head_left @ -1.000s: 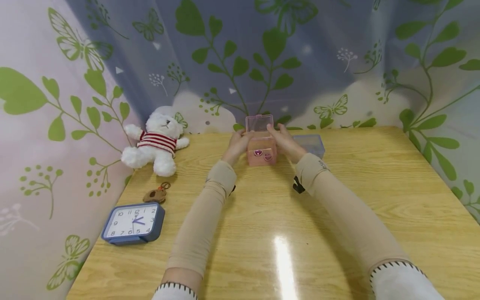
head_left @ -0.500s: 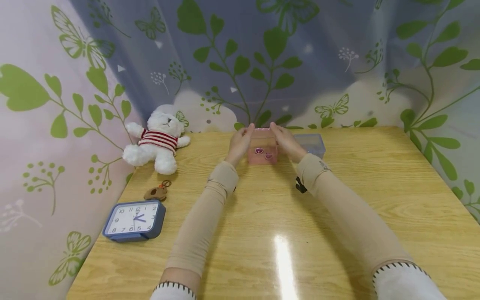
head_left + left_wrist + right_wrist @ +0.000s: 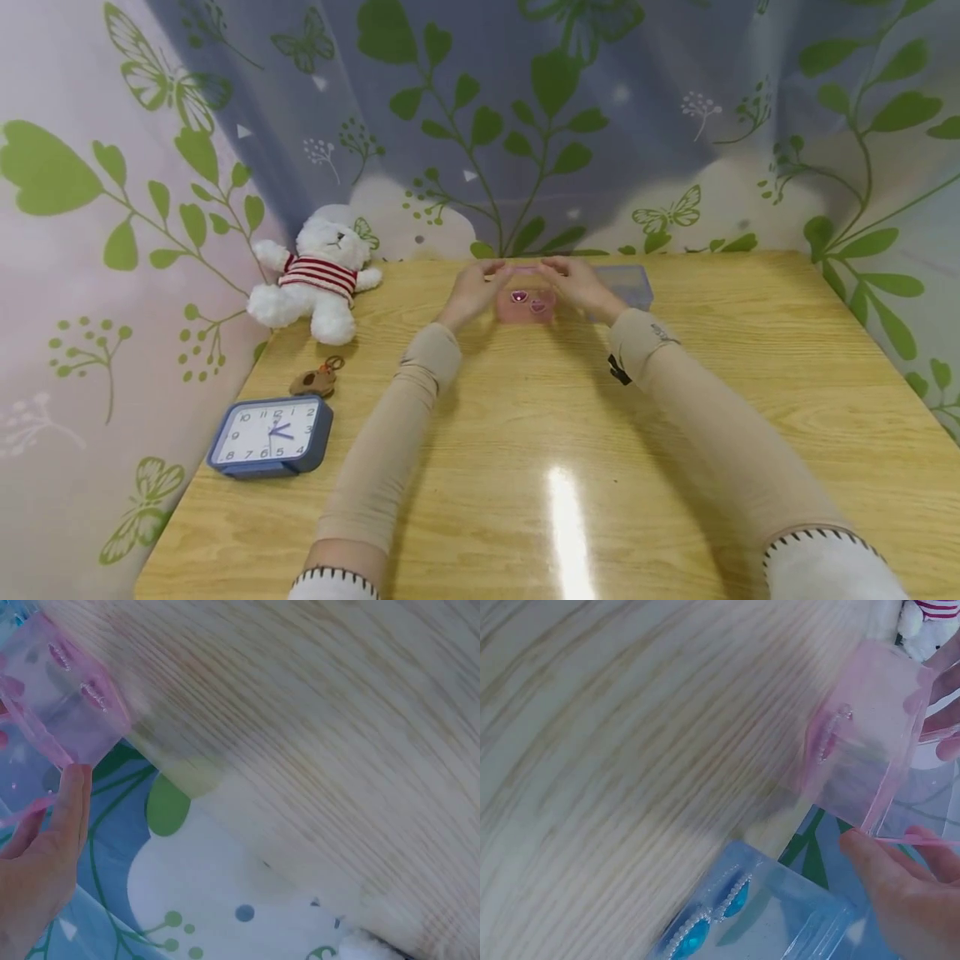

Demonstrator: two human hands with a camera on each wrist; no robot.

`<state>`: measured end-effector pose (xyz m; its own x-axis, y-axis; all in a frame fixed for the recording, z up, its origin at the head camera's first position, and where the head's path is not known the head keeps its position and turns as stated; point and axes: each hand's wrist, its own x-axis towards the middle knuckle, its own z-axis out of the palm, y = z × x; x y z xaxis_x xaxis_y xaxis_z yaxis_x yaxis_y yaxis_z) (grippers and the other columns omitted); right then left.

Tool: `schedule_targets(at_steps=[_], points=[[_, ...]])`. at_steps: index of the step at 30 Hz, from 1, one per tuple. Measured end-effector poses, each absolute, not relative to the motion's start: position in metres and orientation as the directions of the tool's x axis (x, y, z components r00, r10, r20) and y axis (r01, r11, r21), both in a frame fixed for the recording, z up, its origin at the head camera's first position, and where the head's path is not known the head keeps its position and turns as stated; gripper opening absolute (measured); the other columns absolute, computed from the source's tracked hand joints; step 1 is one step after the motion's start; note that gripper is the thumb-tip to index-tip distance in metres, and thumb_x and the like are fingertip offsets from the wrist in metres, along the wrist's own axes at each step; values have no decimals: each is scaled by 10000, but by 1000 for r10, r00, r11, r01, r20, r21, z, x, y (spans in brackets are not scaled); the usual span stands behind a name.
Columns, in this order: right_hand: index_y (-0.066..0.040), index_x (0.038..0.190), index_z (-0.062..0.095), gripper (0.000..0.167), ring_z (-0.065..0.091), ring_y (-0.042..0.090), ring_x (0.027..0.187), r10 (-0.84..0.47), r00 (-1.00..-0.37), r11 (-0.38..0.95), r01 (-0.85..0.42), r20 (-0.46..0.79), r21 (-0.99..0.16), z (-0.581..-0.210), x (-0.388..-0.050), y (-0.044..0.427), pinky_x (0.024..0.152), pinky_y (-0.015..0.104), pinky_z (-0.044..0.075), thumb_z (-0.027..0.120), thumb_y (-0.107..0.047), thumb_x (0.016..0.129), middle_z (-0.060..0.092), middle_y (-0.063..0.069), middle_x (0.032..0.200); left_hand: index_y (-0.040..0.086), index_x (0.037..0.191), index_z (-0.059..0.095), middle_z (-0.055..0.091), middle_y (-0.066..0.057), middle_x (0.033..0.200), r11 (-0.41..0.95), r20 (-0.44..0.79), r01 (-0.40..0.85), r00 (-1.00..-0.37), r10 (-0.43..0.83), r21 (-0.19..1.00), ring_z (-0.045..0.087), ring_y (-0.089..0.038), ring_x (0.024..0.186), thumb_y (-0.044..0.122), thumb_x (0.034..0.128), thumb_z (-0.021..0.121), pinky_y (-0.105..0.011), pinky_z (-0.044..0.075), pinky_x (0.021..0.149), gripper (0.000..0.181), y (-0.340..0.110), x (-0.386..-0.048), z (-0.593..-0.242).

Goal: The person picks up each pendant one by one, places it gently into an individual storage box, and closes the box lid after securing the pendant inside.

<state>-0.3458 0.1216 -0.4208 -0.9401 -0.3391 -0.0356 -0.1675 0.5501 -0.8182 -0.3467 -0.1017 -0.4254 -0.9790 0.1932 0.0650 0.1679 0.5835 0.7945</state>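
A small clear pink box (image 3: 525, 313) stands at the far middle of the table, with two pink gem-like ornaments showing at its front. My left hand (image 3: 472, 293) grips its upper left corner, fingertips at the rim in the left wrist view. On the opposite corner, my right hand (image 3: 581, 287) pinches the rim and the lid's edge between thumb and fingers. The hinged lid (image 3: 930, 799) looks partly raised in the right wrist view. Beside the right hand is a clear blue box (image 3: 636, 285); blue gems with pearly edging (image 3: 692, 939) show on it.
To the left sits a white teddy bear (image 3: 318, 275) in a striped top. A brown keychain (image 3: 315, 381) lies in front of it, then a blue alarm clock (image 3: 272, 437). A patterned curtain (image 3: 480, 125) hangs behind the table's far edge.
The pink box's lid, upright a second ago, has swung down towards the box. Both hands have come down with it, their fingertips now over the top corners. The box stays in place.
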Motion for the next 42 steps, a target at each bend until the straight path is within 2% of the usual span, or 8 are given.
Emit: schedule_targets(at_steps=[4,8,15,19,24,34,39,42], points=[[-21,1622,356,615,426,434,1519,-383,-924,576,-226,-16,-786,-423,-345,126,1274,571,357,434,-394,1141,394,228,1671,30,1548,496,534,-173,1591,604,56,205,-965,256,770,603,-376,1376,359,1107,546,-456,490,1191,553,-104,-346,-426],[-11,1603,393,571,463,451,1486,-405,-914,620,-284,12,-731,-428,-347,127,1259,571,377,462,-337,1140,424,252,1644,8,1548,488,519,-192,1597,641,39,224,-956,289,734,636,-393,1335,361,1103,553,-471,520,1158,571,-105,-345,-426],[-13,1594,416,589,493,471,1459,-400,-916,651,-297,17,-698,-430,-345,123,1244,587,392,543,-325,1111,468,274,1605,28,1542,506,554,-204,1562,678,24,237,-951,308,696,693,-364,1258,253,1097,575,-446,573,1088,503,-106,-344,-427],[-20,1610,385,598,448,486,1490,-405,-914,647,-295,12,-703,-433,-344,120,1265,591,360,558,-289,1106,405,271,1647,36,1538,516,540,-177,1583,674,17,219,-956,292,705,714,-343,1233,180,1074,618,-411,599,1049,497,-107,-342,-429],[-50,1622,377,575,417,476,1518,-389,-921,651,-274,-1,-707,-438,-341,118,1256,588,376,552,-245,1109,304,218,1715,32,1540,512,527,-170,1596,677,12,206,-960,280,706,710,-338,1239,146,1053,647,-402,617,1011,517,-107,-340,-432],[-69,1645,332,614,415,482,1513,-388,-922,682,-275,-16,-677,-443,-331,117,1239,585,400,572,-220,1100,144,169,1768,3,1473,573,593,-171,1531,707,49,244,-957,284,664,682,-355,1277,55,999,689,-400,566,1105,491,-104,-337,-439],[-44,1627,360,591,472,488,1466,-390,-921,711,-301,-2,-636,-441,-330,115,1228,576,413,576,-188,1096,151,209,1753,-4,1418,622,631,-173,1486,740,84,277,-954,287,613,669,-346,1308,83,981,718,-402,527,1156,456,-104,-334,-439],[-38,1610,389,575,501,486,1443,-389,-921,728,-316,14,-608,-440,-332,113,1232,571,409,587,-181,1090,176,231,1740,10,1413,630,625,-169,1493,752,86,273,-956,279,600,620,-331,1381,109,975,726,-401,483,1202,459,-105,-334,-438]])
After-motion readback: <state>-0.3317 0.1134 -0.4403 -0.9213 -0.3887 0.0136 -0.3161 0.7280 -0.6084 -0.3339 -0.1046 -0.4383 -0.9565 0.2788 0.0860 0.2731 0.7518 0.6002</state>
